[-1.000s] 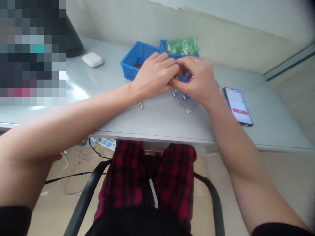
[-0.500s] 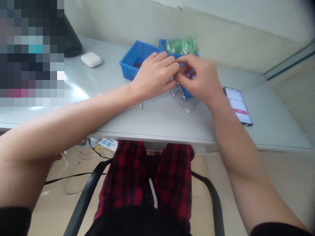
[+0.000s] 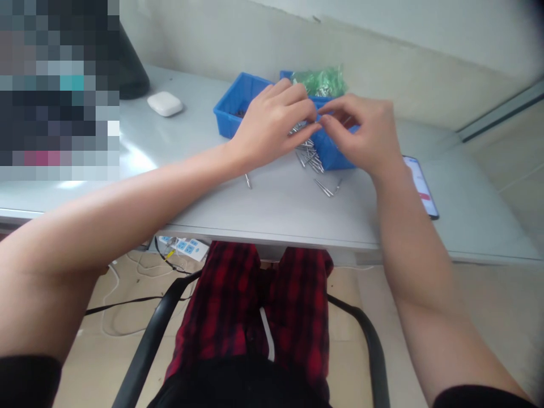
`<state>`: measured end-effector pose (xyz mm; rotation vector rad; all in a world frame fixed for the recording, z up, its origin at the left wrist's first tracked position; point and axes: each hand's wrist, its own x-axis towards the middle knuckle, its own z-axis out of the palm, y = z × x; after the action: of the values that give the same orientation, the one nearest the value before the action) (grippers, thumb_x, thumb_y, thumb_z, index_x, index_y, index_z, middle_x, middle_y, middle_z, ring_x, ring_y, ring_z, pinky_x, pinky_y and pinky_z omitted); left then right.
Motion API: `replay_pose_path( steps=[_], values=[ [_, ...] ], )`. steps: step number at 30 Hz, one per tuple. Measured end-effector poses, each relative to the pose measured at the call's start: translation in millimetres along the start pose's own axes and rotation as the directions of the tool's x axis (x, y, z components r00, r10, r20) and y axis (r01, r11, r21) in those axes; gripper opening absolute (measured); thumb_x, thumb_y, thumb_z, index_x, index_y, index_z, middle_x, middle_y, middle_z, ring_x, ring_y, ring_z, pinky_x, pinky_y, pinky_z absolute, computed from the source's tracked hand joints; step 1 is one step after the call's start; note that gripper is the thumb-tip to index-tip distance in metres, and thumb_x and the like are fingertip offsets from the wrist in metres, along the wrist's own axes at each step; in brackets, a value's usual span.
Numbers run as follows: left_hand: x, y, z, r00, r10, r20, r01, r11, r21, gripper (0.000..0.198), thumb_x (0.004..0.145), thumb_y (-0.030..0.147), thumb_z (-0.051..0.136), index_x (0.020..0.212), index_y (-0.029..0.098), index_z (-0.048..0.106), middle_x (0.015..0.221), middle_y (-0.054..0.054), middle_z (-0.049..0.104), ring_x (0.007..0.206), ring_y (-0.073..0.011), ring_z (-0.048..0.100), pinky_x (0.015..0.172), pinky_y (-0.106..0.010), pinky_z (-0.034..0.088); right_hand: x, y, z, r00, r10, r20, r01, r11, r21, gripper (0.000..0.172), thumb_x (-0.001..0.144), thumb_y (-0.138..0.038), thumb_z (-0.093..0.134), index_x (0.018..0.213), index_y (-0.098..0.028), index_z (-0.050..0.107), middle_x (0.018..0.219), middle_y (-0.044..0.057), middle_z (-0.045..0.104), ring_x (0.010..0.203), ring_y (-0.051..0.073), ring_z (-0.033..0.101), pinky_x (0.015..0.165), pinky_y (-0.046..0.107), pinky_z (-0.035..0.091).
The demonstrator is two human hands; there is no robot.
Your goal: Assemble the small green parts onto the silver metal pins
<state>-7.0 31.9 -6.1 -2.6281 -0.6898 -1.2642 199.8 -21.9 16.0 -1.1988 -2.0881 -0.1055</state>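
My left hand [image 3: 278,122] and my right hand [image 3: 363,130] meet at their fingertips above the desk, in front of the blue bins. Both are closed in a pinch; whatever lies between the fingertips is too small or hidden to make out. Below them is a pile of slim silver metal pins [image 3: 312,157], partly covered by my left hand. A few more pins [image 3: 324,188] lie apart nearer me, and a single one [image 3: 248,181] rests by my left wrist. Behind my hands stand a left blue bin [image 3: 225,123] with dark small parts and a right blue bin [image 3: 335,153].
A green plastic bag [image 3: 321,79] of small parts sits at the back bin. On the grey desk [image 3: 272,215] are a white case [image 3: 165,104] at left and a phone [image 3: 427,195] beside my right forearm. A power strip [image 3: 187,247] lies under the desk.
Both hands have shifted slightly right, still meeting at the fingertips. My right hand has drawn back a little from the left, and more of the right bin shows. The view has moved slightly.
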Motion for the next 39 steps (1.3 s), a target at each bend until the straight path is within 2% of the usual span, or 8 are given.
replay_pose_path(
  steps=[8,14,18,21,24,29,34,39],
  values=[
    [-0.3,7.7,-3.4,0.996,-0.084,0.01,0.085,0.992,-0.091,0.021,0.097,0.037,0.054,0.081,0.027,0.062,0.09,-0.006,0.068,0.089,-0.024,0.062,0.079,-0.041,0.048,1.3,3.3,11.2,0.997,-0.006,0.075,0.011,0.998,-0.066,0.022,0.097,-0.048,0.059,0.1,-0.029,0.07,0.085,0.002,0.075,0.077,0.023,0.069,0.075,0.041,0.06],
    [-2.0,-0.9,1.3,0.994,-0.107,0.037,0.11,0.99,-0.088,0.018,0.093,0.038,0.058,0.079,0.029,0.063,0.088,-0.007,0.068,0.091,-0.0263,0.064,0.076,-0.042,0.047,-0.8,-8.9,0.8,0.999,0.02,-0.041,-0.022,0.998,-0.055,0.021,0.102,-0.031,0.048,0.109,-0.032,0.068,0.098,0.002,0.075,0.087,0.022,0.072,0.083,0.039,0.06],
    [-4.4,-1.1,2.2,0.99,-0.103,0.101,0.106,0.994,-0.024,0.016,0.092,0.037,0.057,0.081,0.028,0.065,0.085,-0.007,0.067,0.091,-0.0274,0.065,0.074,-0.043,0.046,-3.1,-14.8,-1.8,0.998,0.039,-0.058,-0.043,0.997,-0.064,0.023,0.102,-0.046,0.052,0.116,-0.033,0.065,0.104,0.004,0.073,0.096,0.024,0.071,0.086,0.039,0.059],
    [-4.7,2.8,1.0,0.986,-0.093,0.135,0.093,0.996,0.008,0.017,0.093,0.036,0.055,0.082,0.027,0.066,0.086,-0.008,0.067,0.092,-0.0277,0.066,0.075,-0.043,0.046,-1.8,-13.1,3.0,0.999,0.019,-0.028,-0.021,0.998,-0.058,0.026,0.101,-0.05,0.053,0.112,-0.03,0.066,0.102,0.004,0.073,0.093,0.025,0.07,0.085,0.041,0.059],
    [-3.5,4.5,0.3,0.988,-0.093,0.123,0.095,0.995,-0.009,0.016,0.091,0.036,0.056,0.082,0.028,0.066,0.086,-0.008,0.067,0.092,-0.0281,0.066,0.075,-0.044,0.046,0.3,-10.1,6.0,0.999,0.027,-0.032,-0.028,0.999,-0.03,0.022,0.1,-0.046,0.054,0.105,-0.029,0.068,0.096,0.004,0.074,0.087,0.025,0.07,0.084,0.044,0.059],
    [-2.5,4.7,-0.8,0.994,-0.1,0.049,0.105,0.99,-0.094,0.018,0.092,0.037,0.056,0.078,0.029,0.064,0.084,-0.007,0.068,0.088,-0.0266,0.066,0.074,-0.043,0.047,1.2,-7.8,5.7,0.995,0.085,0.043,-0.085,0.996,0.003,0.017,0.099,-0.04,0.053,0.108,-0.038,0.068,0.102,0.001,0.075,0.094,0.028,0.069,0.089,0.049,0.056],
    [-2.4,9.5,-3.9,0.99,-0.142,0.012,0.142,0.982,-0.123,0.018,0.095,0.037,0.055,0.082,0.028,0.065,0.088,-0.006,0.069,0.09,-0.0244,0.066,0.073,-0.04,0.048,2.3,-5.5,13.5,0.999,0.033,0.024,-0.033,0.999,0.004,0.014,0.093,-0.033,0.058,0.102,-0.029,0.068,0.092,0.004,0.074,0.084,0.025,0.069,0.082,0.044,0.057],
    [-1.4,10.7,-4.8,0.987,-0.158,0.017,0.158,0.976,-0.152,0.016,0.094,0.036,0.056,0.084,0.028,0.064,0.092,-0.006,0.069,0.089,-0.0231,0.066,0.073,-0.038,0.048,2.5,-6.2,17.4,0.996,0.027,0.088,-0.024,0.999,-0.035,0.016,0.091,-0.034,0.058,0.101,-0.032,0.069,0.09,0.0,0.073,0.084,0.024,0.068,0.079,0.041,0.057]
  ],
)
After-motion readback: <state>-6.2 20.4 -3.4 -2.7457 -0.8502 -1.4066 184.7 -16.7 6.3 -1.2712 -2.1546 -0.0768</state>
